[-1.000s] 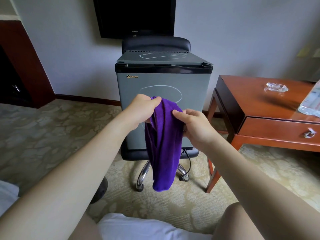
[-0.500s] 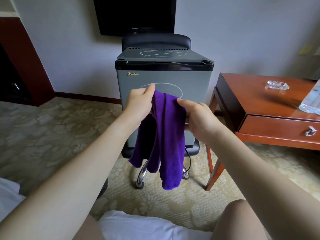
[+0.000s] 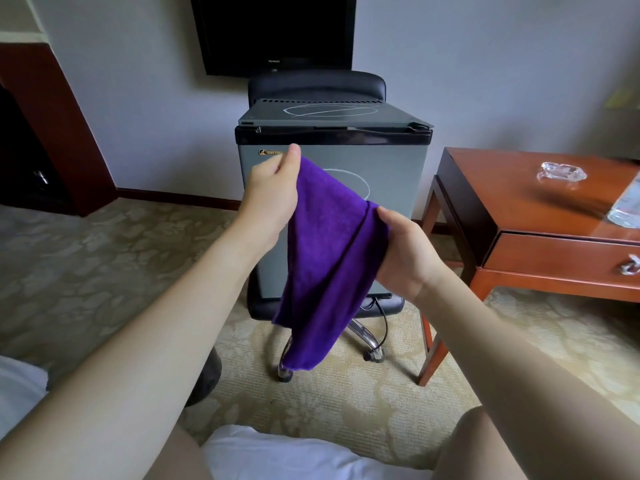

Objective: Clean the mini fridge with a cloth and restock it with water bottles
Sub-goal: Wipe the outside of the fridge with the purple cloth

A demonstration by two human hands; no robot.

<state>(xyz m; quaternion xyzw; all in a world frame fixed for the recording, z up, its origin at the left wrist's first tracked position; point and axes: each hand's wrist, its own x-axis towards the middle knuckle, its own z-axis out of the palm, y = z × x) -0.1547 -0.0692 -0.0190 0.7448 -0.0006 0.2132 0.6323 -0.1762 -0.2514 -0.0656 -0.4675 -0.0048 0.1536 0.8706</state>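
Spreading wider than half a second ago, the purple cloth [image 3: 330, 258] now stretches between the two hands in front of the closed mini fridge [image 3: 332, 188]. The left hand [image 3: 273, 195] has risen and pinches the upper corner; the right hand [image 3: 403, 251] has dropped lower, fingers curled round the other edge. The cloth is plush, its lower end hanging in folds. The fridge door reads "WeilWo…", the rest hidden. Right of it, a clear water bottle [image 3: 628, 204] lies on the wooden bench [image 3: 512, 202].
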